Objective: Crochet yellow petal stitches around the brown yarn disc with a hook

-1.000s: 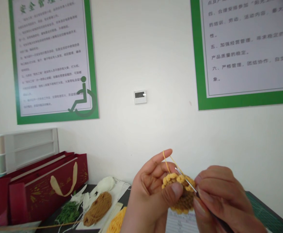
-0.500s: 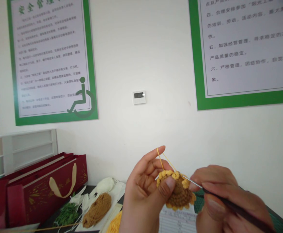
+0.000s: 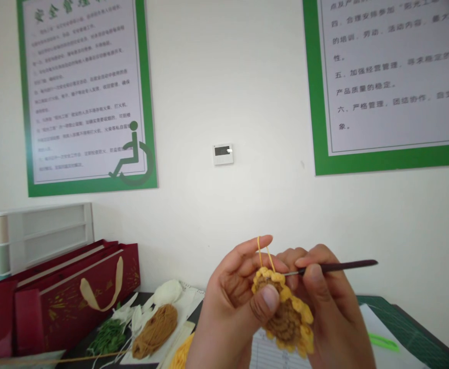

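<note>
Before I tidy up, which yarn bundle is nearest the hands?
The yellow yarn bundle, partly behind the left wrist; brown and green bundles lie farther left.

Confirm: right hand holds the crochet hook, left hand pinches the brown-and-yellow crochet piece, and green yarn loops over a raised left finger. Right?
One error: the yarn looped over the raised left finger is yellow, not green, as the head view shows. Rest stands: right hand holds the hook, left hand pinches the crochet piece.

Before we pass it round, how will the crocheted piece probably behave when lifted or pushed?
The crocheted piece would probably flex, being all soft-looking loops. It is likely light, since it looks small beside the left hand pinching it. Its bumpy stitches suggest it shouldn't slip easily.
</note>
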A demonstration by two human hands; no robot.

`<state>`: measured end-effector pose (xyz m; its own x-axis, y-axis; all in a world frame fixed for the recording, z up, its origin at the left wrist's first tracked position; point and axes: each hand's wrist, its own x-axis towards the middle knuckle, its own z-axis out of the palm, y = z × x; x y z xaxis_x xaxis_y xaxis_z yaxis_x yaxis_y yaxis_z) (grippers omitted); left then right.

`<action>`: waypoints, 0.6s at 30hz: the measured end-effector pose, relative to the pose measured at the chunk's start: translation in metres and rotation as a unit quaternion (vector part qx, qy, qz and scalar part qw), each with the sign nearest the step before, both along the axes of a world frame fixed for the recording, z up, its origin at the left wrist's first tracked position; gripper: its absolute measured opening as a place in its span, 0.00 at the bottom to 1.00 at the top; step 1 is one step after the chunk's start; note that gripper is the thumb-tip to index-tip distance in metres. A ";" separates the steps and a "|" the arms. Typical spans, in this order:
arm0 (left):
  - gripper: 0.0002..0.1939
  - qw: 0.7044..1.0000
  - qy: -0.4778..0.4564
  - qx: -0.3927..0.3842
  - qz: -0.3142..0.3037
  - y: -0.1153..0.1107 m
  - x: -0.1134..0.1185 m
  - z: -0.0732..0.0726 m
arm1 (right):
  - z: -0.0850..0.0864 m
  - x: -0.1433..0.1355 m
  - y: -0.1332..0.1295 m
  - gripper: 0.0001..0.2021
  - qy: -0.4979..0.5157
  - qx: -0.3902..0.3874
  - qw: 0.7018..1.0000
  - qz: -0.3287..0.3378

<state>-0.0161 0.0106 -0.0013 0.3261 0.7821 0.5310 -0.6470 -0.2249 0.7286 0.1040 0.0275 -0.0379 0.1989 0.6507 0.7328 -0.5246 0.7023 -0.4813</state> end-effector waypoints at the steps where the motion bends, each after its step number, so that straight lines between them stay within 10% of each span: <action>1: 0.25 1.000 -0.003 -0.007 0.000 -0.001 0.000 0.000 | -0.001 -0.001 0.000 0.08 -0.004 0.021 1.000 -0.003; 9: 0.12 0.998 -0.017 -0.056 0.031 -0.007 0.005 0.002 | 0.000 -0.006 0.000 0.03 -0.033 0.147 0.986 -0.076; 18: 0.26 1.000 0.009 0.005 -0.025 -0.001 0.000 -0.003 | 0.002 -0.008 -0.003 0.05 0.013 0.095 0.995 -0.034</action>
